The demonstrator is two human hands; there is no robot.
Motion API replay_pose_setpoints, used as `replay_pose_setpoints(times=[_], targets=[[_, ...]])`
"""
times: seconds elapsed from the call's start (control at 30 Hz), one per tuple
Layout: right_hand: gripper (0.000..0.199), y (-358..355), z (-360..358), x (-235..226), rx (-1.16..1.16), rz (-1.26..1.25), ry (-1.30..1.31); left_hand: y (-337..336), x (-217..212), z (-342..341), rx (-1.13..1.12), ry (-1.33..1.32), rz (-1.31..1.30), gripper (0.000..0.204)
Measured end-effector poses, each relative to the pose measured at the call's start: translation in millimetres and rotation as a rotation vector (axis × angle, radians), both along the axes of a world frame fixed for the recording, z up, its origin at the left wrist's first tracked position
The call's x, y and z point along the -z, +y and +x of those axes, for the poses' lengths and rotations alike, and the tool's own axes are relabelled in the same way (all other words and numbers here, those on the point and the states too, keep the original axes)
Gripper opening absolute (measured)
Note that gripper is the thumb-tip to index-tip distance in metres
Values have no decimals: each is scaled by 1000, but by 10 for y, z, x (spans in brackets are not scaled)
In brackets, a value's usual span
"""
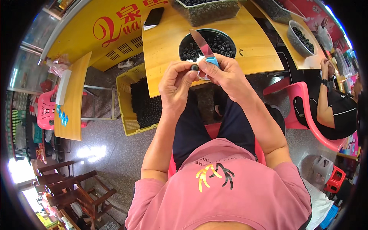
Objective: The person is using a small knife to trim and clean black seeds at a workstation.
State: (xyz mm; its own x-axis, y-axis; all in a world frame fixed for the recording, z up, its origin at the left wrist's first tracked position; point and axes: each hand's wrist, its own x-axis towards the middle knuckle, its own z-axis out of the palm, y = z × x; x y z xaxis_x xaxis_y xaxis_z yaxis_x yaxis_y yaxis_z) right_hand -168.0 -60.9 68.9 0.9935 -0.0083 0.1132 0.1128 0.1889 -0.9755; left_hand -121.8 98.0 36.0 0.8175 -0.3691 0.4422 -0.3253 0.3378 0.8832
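Observation:
Both my hands meet just over the table's near edge. Pinched in the fingers of my left hand (175, 80) is a small dark round piece (194, 67), possibly a fruit or nut. My right hand (227, 73) is closed round the blue handle (212, 60) of a knife (201, 41), its blade pointing up and away to the left. The right thumb is beside the dark piece. Something white (195, 59) shows by the fingertips; I cannot make out what it is. Just beyond the hands stands a round metal bowl (181, 40) of similar dark pieces.
On the wooden table (163, 57) are a phone (154, 16) and a clear tub (209, 15) of dark pieces. A yellow crate (124, 100) of dark pieces stands on the floor at left. Another person (326, 97) sits at right in a pink chair (304, 101), near a white bowl (297, 45).

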Motion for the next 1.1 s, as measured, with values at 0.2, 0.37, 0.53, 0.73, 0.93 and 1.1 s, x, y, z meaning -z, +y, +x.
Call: replay_pose_setpoints(times=[0.2,0.37,0.53,0.73,0.93,1.1], targets=[[22,-24,-48,86,159,-352,-120,-39,-15,-55,46,156,-115,14],[15,-53,-98,75,336,-859,-484,-20,-5,-23,89,152,-119,17],[17,-100,-88,82,396,-988,-569,-33,-4,-24,83,132,-99,17],[18,-72,-52,80,422,-1067,-580,55,1,-23,70,135,-84,17],[16,-395,63,332,575,-1005,-374,307,-3,28,134,176,-159,12],[26,-650,-79,298,664,-947,-210,853,112,759,-570,49,198,19]])
